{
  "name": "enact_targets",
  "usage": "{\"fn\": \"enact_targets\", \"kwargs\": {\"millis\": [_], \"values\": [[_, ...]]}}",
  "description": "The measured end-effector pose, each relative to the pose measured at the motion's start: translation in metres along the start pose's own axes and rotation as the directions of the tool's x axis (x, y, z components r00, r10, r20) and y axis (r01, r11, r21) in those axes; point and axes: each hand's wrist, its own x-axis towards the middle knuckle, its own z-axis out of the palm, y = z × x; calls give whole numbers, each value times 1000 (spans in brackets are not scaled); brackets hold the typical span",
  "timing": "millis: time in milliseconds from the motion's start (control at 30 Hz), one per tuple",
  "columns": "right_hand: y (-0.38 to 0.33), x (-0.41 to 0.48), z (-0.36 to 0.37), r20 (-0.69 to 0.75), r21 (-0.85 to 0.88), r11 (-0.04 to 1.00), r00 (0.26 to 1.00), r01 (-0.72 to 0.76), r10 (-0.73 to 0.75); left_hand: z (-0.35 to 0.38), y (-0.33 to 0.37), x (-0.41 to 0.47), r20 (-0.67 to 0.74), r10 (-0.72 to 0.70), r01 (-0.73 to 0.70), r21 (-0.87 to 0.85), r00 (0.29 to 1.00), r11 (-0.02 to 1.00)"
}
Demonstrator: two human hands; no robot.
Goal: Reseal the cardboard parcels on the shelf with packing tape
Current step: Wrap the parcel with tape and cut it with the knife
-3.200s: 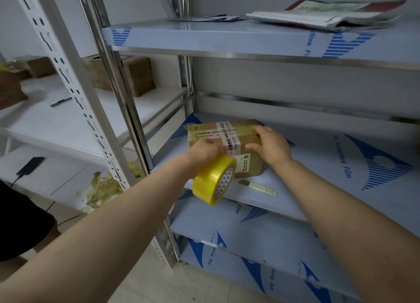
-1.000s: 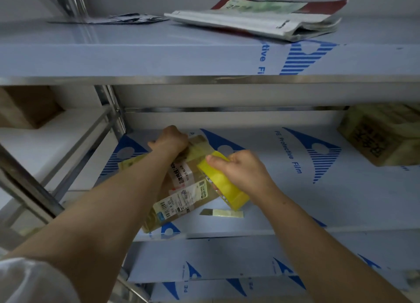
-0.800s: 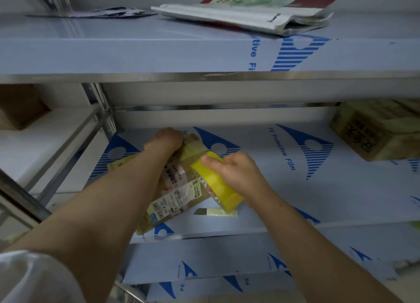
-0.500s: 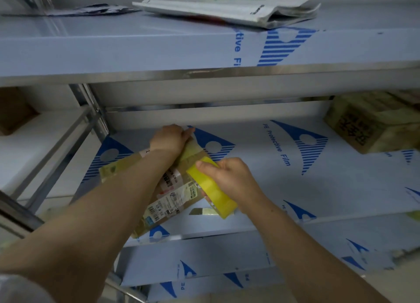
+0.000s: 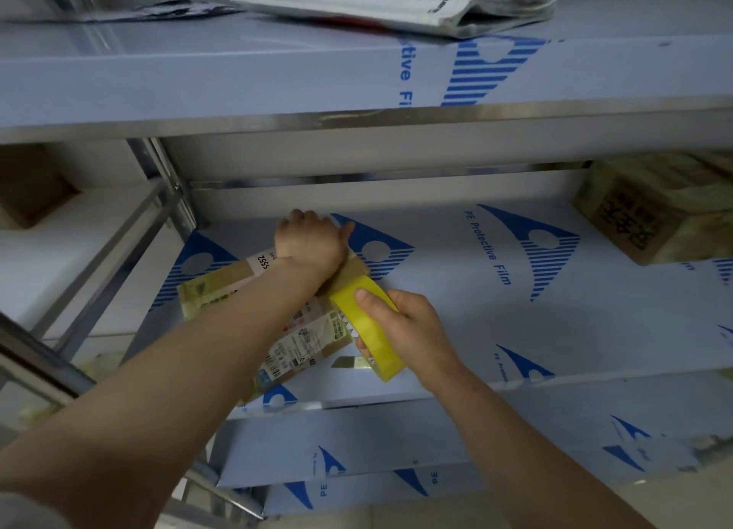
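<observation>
The shelf [image 5: 515,314] you work on is covered in blue-printed protective film. Its front lip runs across your view from 8 to 3 o'clock. The top shelf [image 5: 238,76] hangs over it, and its metal edge sits above your hands at 12 o'clock, leaving a low slot to reach through. A steel post [image 5: 174,195] closes the slot at 10 o'clock.

The parcel [image 5: 214,294] lies askew on the shelf at 9 o'clock of centre. Its label faces up and its near corner reaches the front lip. A second parcel [image 5: 650,215] stands well apart at 2 o'clock, against the right border. A wide stretch of film lies between the two, and that is your room to slide or turn. Folded papers [image 5: 416,8] lie on the top shelf at 12 o'clock, close to its edge.

Your left hand [image 5: 309,239] is on the parcel's far end. Its fingers curl down over the far edge, its thumb points toward 3 o'clock, and your forearm crosses the parcel's top. Your right hand [image 5: 412,326] pinches the roll [image 5: 373,334], with the thumb flat on the yellow outer face and the fingers round its other side. The roll stands on edge, touching the parcel's right side at 3 o'clock. A short strip [image 5: 349,362] lies flat on the shelf just under the roll, near the front lip at 6 o'clock. I cannot tell what it is.
</observation>
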Motion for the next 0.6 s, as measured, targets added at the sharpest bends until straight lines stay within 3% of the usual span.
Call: {"fn": "enact_targets", "kwargs": {"millis": [67, 100, 233, 333, 400, 467, 533, 600], "values": [[3, 0, 0, 0, 6, 1000, 1000, -8, 8, -3, 8, -6, 342, -56, 109, -139, 938, 984], [5, -1, 1, 6, 11, 1000, 1000, -17, 17, -3, 11, -11, 408, -51, 128, -163, 912, 978], [11, -5, 3, 22, 70, 997, 999, -34, 32, -5, 15, -20, 266, -48, 90, -148, 963, 985], [10, -9, 1, 38, 48, 997, 998, -54, 52, -6, 13, -18, 257, -26, 68, -155, 966, 986], [10, -12, 1, 40, 33, 997, 997, -66, 64, -15, -1, -19, 322, 63, 17, -240, 944, 971], [10, -14, 1, 41, 19, 998, 998, -54, 53, -33, -25, -27, 507, 93, 109, -355, 857, 929], [7, -16, 2, 30, 38, 998, 998, -51, 50, -44, -53, -38, 624, 71, 130, -270, 778, 954], [4, -16, 4, 16, 58, 997, 998, -56, 55, -41, -74, -54, 650, 10, 118, -152, 760, 981]]}}
